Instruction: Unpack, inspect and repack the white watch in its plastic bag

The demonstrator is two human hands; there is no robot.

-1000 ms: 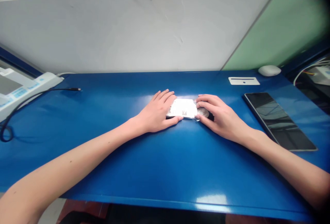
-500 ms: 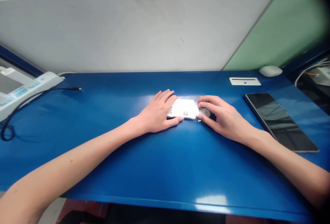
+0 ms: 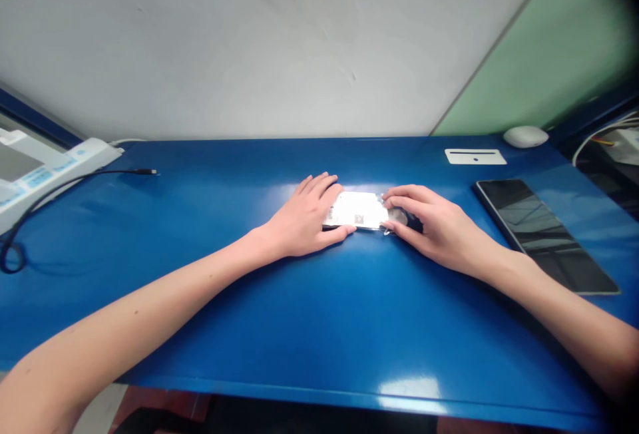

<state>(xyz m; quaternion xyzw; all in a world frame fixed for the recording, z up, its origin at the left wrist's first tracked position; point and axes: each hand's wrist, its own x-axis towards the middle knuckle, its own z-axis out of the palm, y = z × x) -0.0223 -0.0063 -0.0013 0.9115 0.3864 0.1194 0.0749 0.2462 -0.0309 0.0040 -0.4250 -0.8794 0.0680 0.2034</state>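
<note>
A flat, shiny, whitish rectangular device [image 3: 355, 210] lies on the blue table [image 3: 319, 327], glaring under the light. My left hand [image 3: 302, 217] rests on its left end, fingers stretched flat over the top edge and thumb along the near edge. My right hand [image 3: 433, 226] is at its right end, fingers curled and pinching a small round silvery part [image 3: 397, 217] next to the device's right edge.
A dark tablet [image 3: 542, 231] lies face up at the right. Behind it are a white card [image 3: 475, 156] and a white oval object [image 3: 525, 136]. A white machine [image 3: 34, 171] with a black cable [image 3: 64, 184] sits at the far left. A grey wall panel rises behind.
Both hands stay on the device. My right hand has shifted slightly right and its fingers curl a little more around the small round part.
</note>
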